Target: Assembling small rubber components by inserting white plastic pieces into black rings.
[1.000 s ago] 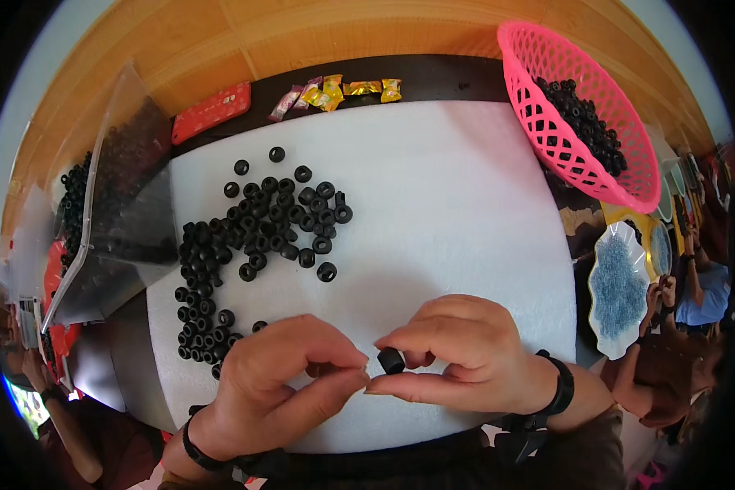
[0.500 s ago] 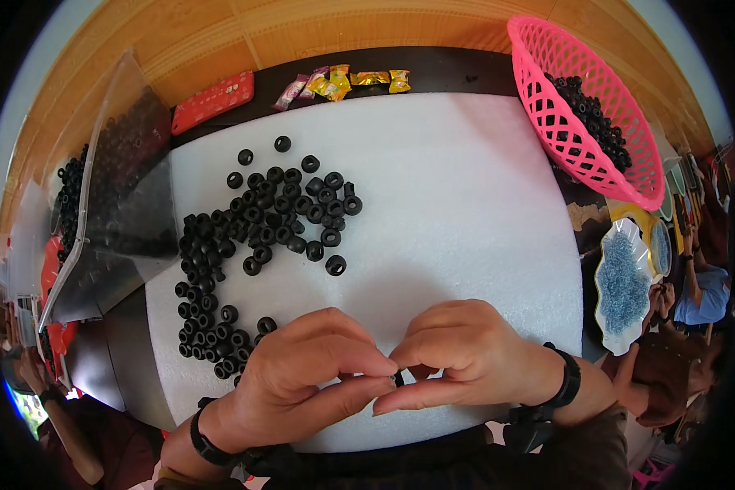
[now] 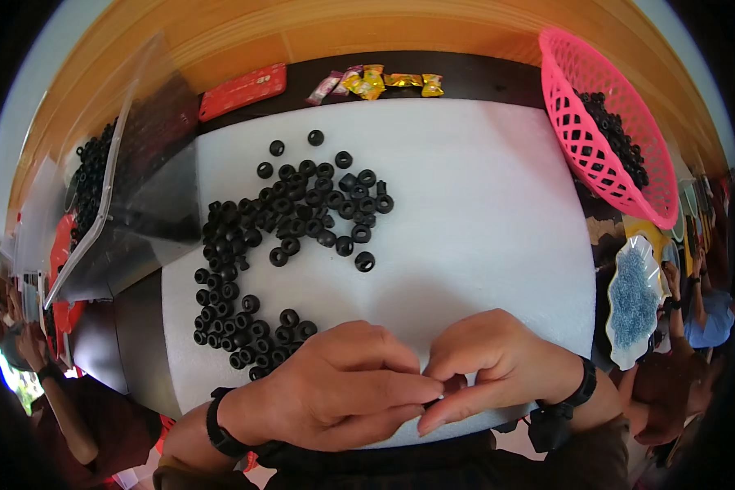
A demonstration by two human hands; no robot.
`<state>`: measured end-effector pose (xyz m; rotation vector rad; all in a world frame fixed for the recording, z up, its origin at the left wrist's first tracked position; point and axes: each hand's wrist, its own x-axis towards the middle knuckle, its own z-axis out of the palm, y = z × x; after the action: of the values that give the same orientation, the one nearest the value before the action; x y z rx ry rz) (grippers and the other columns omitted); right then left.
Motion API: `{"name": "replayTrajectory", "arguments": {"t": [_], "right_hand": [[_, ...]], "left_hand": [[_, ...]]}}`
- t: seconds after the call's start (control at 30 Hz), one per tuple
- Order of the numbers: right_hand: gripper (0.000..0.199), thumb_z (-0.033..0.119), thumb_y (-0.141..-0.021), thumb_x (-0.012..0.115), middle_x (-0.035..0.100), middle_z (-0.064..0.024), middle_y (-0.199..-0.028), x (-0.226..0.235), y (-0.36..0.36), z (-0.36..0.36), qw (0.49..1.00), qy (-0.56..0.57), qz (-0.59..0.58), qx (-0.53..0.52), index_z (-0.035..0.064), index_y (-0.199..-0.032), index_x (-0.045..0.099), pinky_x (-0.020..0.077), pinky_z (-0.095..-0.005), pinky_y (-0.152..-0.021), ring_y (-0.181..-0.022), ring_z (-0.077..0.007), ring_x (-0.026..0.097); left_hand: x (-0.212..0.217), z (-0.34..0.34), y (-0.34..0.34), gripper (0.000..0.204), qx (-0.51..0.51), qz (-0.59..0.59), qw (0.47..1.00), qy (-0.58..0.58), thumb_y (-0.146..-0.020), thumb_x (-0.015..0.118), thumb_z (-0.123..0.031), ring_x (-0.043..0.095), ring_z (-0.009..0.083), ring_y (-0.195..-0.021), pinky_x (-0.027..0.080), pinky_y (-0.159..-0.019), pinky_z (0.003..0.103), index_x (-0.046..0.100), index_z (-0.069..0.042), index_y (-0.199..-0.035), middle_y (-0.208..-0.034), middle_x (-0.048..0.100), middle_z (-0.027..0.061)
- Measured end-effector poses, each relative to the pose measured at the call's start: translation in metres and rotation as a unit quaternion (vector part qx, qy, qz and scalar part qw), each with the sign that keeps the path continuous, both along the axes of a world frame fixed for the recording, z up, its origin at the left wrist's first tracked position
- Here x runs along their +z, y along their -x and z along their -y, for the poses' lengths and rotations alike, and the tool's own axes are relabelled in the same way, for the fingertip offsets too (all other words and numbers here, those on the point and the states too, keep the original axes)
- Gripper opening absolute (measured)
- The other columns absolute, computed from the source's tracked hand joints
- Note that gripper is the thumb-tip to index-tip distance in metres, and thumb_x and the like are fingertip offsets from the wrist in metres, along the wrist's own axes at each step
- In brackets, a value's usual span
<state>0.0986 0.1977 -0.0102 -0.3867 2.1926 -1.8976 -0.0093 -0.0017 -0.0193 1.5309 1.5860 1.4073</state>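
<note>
My left hand (image 3: pixel 343 388) and my right hand (image 3: pixel 494 367) meet low over the white foam sheet (image 3: pixel 482 220), near its front edge. Between the fingertips of both is a small black piece (image 3: pixel 434 401), mostly covered by the fingers. Left thumb and fingers press together on it; the right thumb and bent forefinger close in from the other side. Left of and beyond my hands lies a loose heap of black ring-shaped parts (image 3: pixel 253 237), thick-walled with a hole through them. A single black ring (image 3: pixel 365 261) lies at the heap's right side.
A clear plastic box (image 3: pixel 106 188) with black rings leans at the left. At the back lie a red flat case (image 3: pixel 243 91) and wrapped sweets (image 3: pixel 371 82). A pink basket (image 3: pixel 567 147) of black parts and a white dish (image 3: pixel 621 353) of pale-blue beads stand right. Other people sit both sides.
The view has shifted, so the table things appear farther right. My left fingers have closed farther over the small black piece, hiding more of it. The heap looks the same.
</note>
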Motion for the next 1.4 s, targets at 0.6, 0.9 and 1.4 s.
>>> {"name": "replayTrajectory", "arguments": {"t": [0.6,0.9,1.4], "right_hand": [[0.023,0.004,-0.081,0.071,0.064,-0.0085,-0.084,-0.004,-0.005,0.012,0.993,0.036,-0.035,-0.107,-0.0005,-0.103,0.065,0.0456,-0.0269,-0.065,-0.072,-0.0177,0.060],[0.017,0.005,-0.084,0.066,0.062,-0.0081,-0.080,-0.003,-0.003,0.011,0.989,-0.003,0.016,-0.147,-0.0018,-0.100,0.065,0.0436,-0.0264,-0.063,-0.069,-0.0163,0.057],[0.015,0.004,-0.082,0.068,0.061,-0.0071,-0.074,-0.009,0.003,0.016,0.992,-0.022,-0.003,-0.126,-0.0015,-0.097,0.065,0.0418,-0.0280,-0.060,-0.065,-0.0174,0.056]], "left_hand": [[-0.007,0.003,-0.015,0.039,0.203,-0.314,0.924,-0.088,-0.067,0.077,-0.011,0.055,0.0147,-0.059,0.043,-0.057,0.031,0.065,-0.005,-0.104,-0.076,0.061,0.0003],[0.030,0.042,0.056,0.015,0.336,-0.299,0.876,0.174,-0.074,0.065,-0.005,0.056,0.0278,-0.072,0.044,-0.070,0.036,0.064,-0.003,-0.089,-0.075,0.058,0.0094],[0.020,0.040,0.050,0.021,0.159,-0.315,0.905,0.236,-0.073,0.069,-0.011,0.055,0.0259,-0.091,0.035,-0.089,0.041,0.064,-0.009,-0.094,-0.093,0.060,0.0052]]}}
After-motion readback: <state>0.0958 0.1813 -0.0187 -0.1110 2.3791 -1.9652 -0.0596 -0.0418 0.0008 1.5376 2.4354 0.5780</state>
